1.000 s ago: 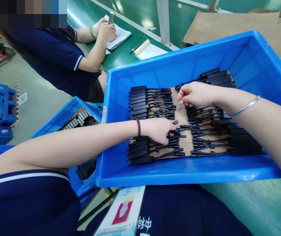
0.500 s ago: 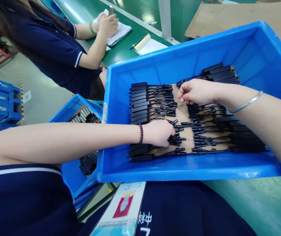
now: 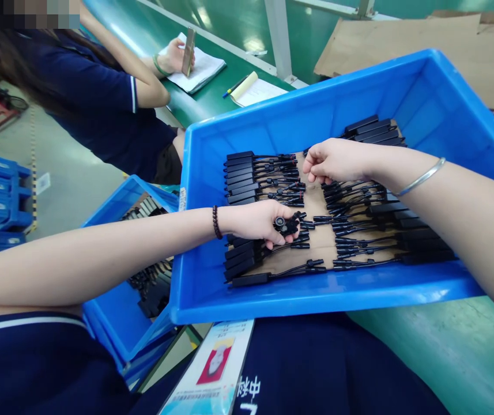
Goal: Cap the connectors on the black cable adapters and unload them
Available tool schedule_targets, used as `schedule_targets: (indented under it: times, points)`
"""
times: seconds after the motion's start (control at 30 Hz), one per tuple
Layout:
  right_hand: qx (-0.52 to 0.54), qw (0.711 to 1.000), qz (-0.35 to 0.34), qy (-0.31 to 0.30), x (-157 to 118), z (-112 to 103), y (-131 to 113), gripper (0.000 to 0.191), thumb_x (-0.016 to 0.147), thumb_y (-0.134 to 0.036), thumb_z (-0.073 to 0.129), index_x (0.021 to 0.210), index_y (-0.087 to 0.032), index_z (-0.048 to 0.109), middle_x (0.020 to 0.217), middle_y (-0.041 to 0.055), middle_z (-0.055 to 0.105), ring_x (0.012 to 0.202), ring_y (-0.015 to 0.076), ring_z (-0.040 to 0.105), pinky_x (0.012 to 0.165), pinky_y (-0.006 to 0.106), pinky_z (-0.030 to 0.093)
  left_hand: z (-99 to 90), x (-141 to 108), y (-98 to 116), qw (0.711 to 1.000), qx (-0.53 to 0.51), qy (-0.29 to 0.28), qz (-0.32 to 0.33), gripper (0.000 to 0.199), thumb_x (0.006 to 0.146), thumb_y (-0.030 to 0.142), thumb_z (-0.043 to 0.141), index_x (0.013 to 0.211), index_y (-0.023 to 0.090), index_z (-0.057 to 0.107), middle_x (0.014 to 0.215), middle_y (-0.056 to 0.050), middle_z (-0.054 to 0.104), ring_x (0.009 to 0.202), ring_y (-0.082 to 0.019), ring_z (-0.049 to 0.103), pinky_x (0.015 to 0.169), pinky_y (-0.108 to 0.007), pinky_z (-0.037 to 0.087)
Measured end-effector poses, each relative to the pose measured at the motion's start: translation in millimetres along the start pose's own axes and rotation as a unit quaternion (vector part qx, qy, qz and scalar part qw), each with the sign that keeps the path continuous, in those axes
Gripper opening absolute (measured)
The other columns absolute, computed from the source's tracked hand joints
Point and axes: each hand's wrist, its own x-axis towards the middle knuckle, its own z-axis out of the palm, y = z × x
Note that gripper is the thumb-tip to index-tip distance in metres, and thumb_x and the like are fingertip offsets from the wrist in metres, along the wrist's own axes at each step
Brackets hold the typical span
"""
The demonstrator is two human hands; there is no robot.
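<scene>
Left hand: (image 3: pixel 257 221) grasping a bunch of black connectors, (image 3: pixel 287 225) their ends showing between thumb and fingers, over the left row in the bin.
Right hand: (image 3: pixel 335 160) fingers curled in towards the thumb, over the far part of the right row; whether anything is pinched there, I cannot tell.
Blue bin: (image 3: pixel 316 308) in front of the person, with both hands inside its rim.
Left row: black modules (image 3: pixel 240 173) side by side, cables pointing right; the nearest one lies a little apart from the others.
Right row: more black modules, (image 3: pixel 423 239) cables pointing left, partly hidden by the right hand and forearm.
Cardboard liner: (image 3: pixel 318 202) bare in a strip between the two rows of cable ends.
Second blue bin: (image 3: pixel 117 328) at the left, lower down, with black and pale parts inside, partly behind the left forearm.
Co-worker: at the far left, one hand (image 3: pixel 175 56) holding a phone (image 3: pixel 188 52) over papers on the green desk. (image 3: pixel 206 106)
Notepad: (image 3: pixel 259 89) on the desk beyond the bin, a pen (image 3: pixel 234 86) just left of it.
Brown cardboard sheets: (image 3: pixel 402 52) at the far right.
</scene>
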Motion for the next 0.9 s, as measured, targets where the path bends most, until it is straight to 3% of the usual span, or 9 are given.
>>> schedule_targets:
  times: [0.07,0.2,0.3,0.43,0.5,0.63,0.77,0.9]
  points:
    - [-0.001,1.000,-0.002,0.003,-6.4,1.2,-12.0,0.013,0.071,-0.015,0.073,0.068,-0.018,0.061,0.062,0.0025,0.058,0.064,0.0134,0.056,0.060,0.026,0.043,-1.3,-0.3,0.7,0.999,-0.032,-0.006,0.000,0.020,0.068,0.018,0.067,0.085,0.013,0.057,0.088,-0.004,0.062,0.070,-0.011,0.059,0.053,-0.019,0.051]
    - [-0.027,1.000,-0.003,0.011,-25.5,6.8,-39.9,0.011,0.075,-0.020,0.070,0.068,-0.018,0.061,0.062,0.0020,0.058,0.058,0.0110,0.052,0.056,0.025,0.039,-1.5,-3.7,4.2,0.997,-0.078,0.007,0.018,0.034,0.072,0.023,0.067,0.102,0.016,0.052,0.082,-0.002,0.060,0.067,-0.011,0.059,0.050,-0.019,0.052]
    - [-0.050,0.998,0.029,-0.012,-44.0,15.5,-48.3,0.022,0.076,-0.026,0.070,0.059,-0.017,0.059,0.053,0.0007,0.053,0.048,0.0082,0.044,0.050,0.024,0.033,1.6,-6.2,5.4,0.992,-0.120,0.027,0.014,0.029,0.077,0.023,0.063,0.102,0.016,0.050,0.078,-0.002,0.059,0.070,-0.011,0.059,0.051,-0.020,0.053]
    - [-0.064,0.994,0.061,-0.070,-68.0,31.3,-36.2,0.030,0.082,-0.038,0.061,0.060,-0.018,0.058,0.049,-0.0019,0.047,0.042,0.0060,0.035,0.043,0.022,0.026,9.8,-6.3,5.7,0.979,-0.194,0.061,-0.016,0.029,0.075,0.015,0.062,0.099,0.016,0.046,0.081,-0.001,0.059,0.072,-0.011,0.060,0.058,-0.026,0.057]
    - [-0.066,0.994,0.057,-0.070,-75.5,38.8,-27.2,0.030,0.084,-0.041,0.056,0.066,-0.018,0.060,0.051,-0.0030,0.044,0.043,0.0061,0.032,0.043,0.022,0.024,14.8,-5.2,6.4,0.977,-0.191,0.086,-0.026,0.024,0.074,0.013,0.062,0.094,0.015,0.048,0.082,-0.001,0.058,0.072,-0.010,0.059,0.060,-0.027,0.057]
    - [0.018,0.993,0.093,-0.068,-78.2,49.3,-16.6,0.020,0.085,-0.034,0.052,0.081,-0.017,0.063,0.060,-0.0022,0.046,0.050,0.0072,0.037,0.046,0.020,0.029,24.0,-1.6,5.9,0.976,-0.154,0.146,-0.038,0.019,0.073,0.012,0.063,0.088,0.014,0.051,0.077,0.001,0.054,0.067,-0.009,0.057,0.059,-0.027,0.058]
    - [0.084,0.987,0.116,-0.073,-72.7,53.4,-8.2,0.014,0.081,-0.020,0.051,0.089,-0.015,0.061,0.074,0.0002,0.055,0.057,0.0066,0.043,0.051,0.018,0.035,27.4,1.2,1.0,0.971,-0.192,0.137,-0.031,0.020,0.073,0.012,0.063,0.088,0.015,0.051,0.077,0.002,0.052,0.069,-0.009,0.056,0.058,-0.029,0.058]
    - [0.116,0.985,0.124,-0.043,-69.5,59.2,4.1,0.014,0.079,-0.020,0.057,0.091,-0.015,0.055,0.080,0.0017,0.060,0.060,0.0068,0.049,0.057,0.019,0.041,26.3,0.8,-1.9,0.963,-0.234,0.125,-0.042,0.016,0.077,0.008,0.057,0.089,0.015,0.049,0.077,0.002,0.053,0.073,-0.008,0.057,0.067,-0.030,0.059]
